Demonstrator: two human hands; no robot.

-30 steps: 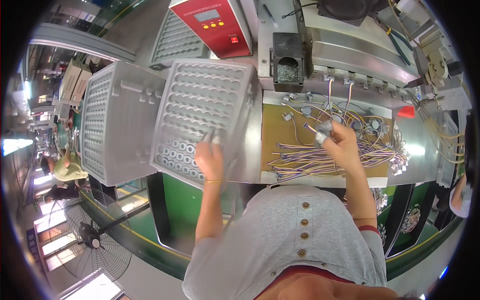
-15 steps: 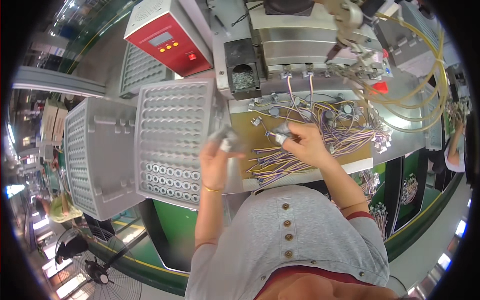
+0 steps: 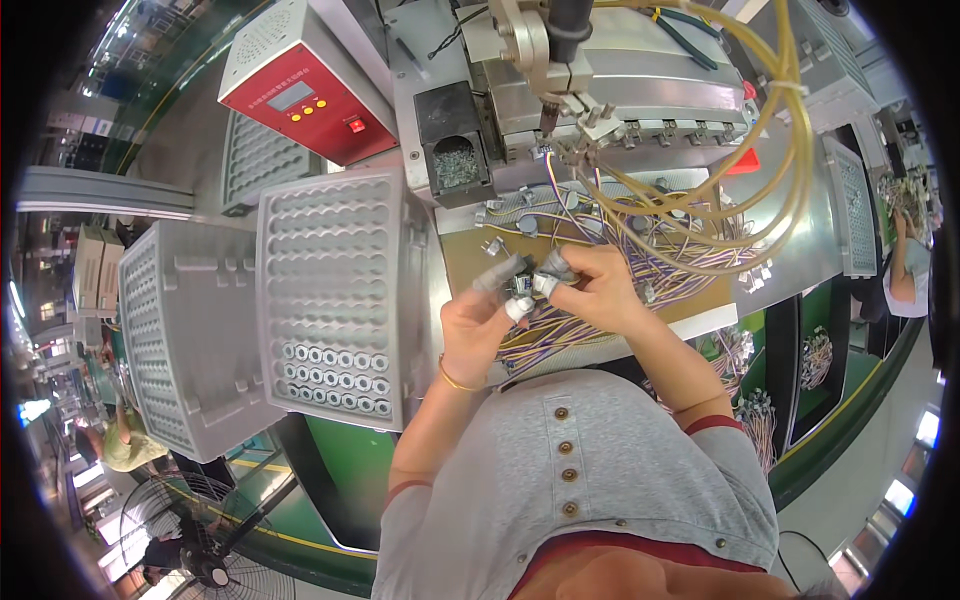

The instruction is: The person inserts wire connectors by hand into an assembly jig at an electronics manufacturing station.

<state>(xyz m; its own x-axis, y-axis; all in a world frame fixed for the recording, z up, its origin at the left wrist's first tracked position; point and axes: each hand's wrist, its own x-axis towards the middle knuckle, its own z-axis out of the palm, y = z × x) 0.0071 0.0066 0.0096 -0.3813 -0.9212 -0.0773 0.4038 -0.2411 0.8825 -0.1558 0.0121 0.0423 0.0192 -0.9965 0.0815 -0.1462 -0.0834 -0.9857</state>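
My left hand and my right hand meet over the brown work mat, with pale covers on several fingertips. Between them is a small part with a dark and blue body, its exact kind hidden by the fingers. My right thumb and forefinger pinch it from one side. The left thumb and forefinger close in on its other side; whether they grip it is unclear through blur. Around the hands lie bundles of purple, yellow and white wire leads with small motors or round grey parts. A loose small metal part lies beside them.
A grey tray of round pockets, its near rows filled with metal rings, stands left. Behind are a red control box, a black bin of clear granules, and a metal fixture under a jointed machine head with yellow tubes.
My left hand has come rightward from the tray's edge to meet my right hand. The machine head with its tubes has travelled left along the fixture. The view has shifted slightly.
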